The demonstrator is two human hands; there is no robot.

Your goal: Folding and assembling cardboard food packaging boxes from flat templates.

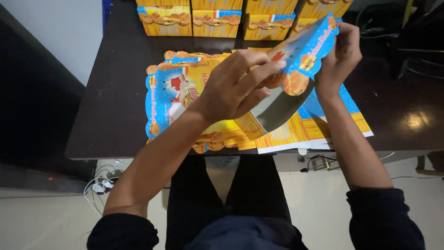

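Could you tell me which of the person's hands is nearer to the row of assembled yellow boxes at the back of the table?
Right. The right hand holds the box blank just below the assembled boxes; the left hand grips it lower, nearer the body.

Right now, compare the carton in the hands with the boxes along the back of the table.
The carton is held up, half folded, its grey inside showing; the finished boxes stand closed in a row. Left hand and right hand hold the carton; nothing touches the boxes. Both share yellow-and-blue print.
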